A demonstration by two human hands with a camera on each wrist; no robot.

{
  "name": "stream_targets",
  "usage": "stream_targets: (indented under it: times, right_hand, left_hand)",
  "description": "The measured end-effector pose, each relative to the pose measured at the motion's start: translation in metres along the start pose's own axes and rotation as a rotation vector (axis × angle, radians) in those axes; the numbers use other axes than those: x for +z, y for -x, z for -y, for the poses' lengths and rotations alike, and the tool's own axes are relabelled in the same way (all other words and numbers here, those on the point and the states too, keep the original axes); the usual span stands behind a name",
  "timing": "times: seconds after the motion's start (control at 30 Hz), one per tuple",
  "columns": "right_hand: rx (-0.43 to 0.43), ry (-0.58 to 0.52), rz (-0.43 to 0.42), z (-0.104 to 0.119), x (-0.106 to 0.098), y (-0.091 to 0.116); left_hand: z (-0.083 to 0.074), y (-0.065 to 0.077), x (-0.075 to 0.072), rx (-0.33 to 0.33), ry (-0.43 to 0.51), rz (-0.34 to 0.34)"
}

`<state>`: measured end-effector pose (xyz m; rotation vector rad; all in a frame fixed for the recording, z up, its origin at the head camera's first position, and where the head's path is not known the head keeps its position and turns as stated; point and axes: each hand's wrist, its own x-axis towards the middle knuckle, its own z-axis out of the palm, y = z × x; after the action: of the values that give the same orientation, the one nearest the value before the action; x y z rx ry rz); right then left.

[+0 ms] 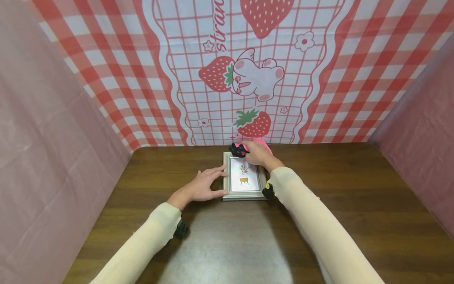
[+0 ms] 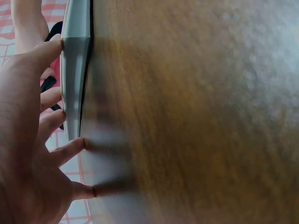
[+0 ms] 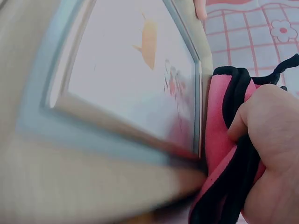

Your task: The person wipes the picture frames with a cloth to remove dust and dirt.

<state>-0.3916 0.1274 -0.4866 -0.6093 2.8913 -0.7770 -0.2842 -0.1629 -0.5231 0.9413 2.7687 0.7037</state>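
A picture frame [image 1: 244, 195] with a pale silver border and a potted-plant print lies flat on the wooden table. My left hand [image 1: 205, 184] is spread at its left side, thumb and some fingertips touching the border; in the left wrist view two other fingertips reach down to the table beside the frame [image 2: 77, 70]. My right hand [image 1: 258, 153] grips a folded pink cloth with black edging [image 3: 219, 107] at the frame's far edge. The bunched cloth lies against the border there, and part of it is hidden under the hand.
Behind the table [image 1: 159, 165] hangs a red-and-white checked cloth [image 1: 142, 59] with strawberry prints. Pink curtains [image 1: 46, 118] close off both sides. Dark wrist straps show at both cuffs. Brown tabletop extends left, right and in front of the frame.
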Motion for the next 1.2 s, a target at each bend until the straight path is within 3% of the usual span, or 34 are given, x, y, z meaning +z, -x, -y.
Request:
stream_targets:
  times: [0.1, 0.3, 0.47, 0.7, 0.97, 1.2]
  right_hand:
    - [0.005, -0.020, 0.015, 0.029, -0.009, 0.013]
    - [-0.037, 0.023, -0.011, 0.051, -0.002, 0.015]
    - [-0.001, 0.005, 0.044, 0.074, -0.004, 0.022]
    - [-0.009, 0.072, 0.012, 0.075, 0.003, 0.020]
    - [0.006, 0.034, 0.047, 0.072, 0.002, 0.019]
    - [-0.067, 0.017, 0.060, 0.056, 0.005, 0.009]
  left_hand:
    - [0.002, -0.001, 0.001, -0.002, 0.006, -0.004]
    - [-0.007, 0.001, -0.003, -0.005, 0.047, 0.017]
    - [-0.017, 0.004, -0.007, 0.004, 0.085, 0.018]
    - [-0.010, 0.000, -0.001, -0.003, 0.061, 0.008]
    - [-0.010, 0.002, -0.002, -0.008, 0.069, -0.009]
    - [-0.012, 0.006, -0.005, -0.009, 0.075, -0.027]
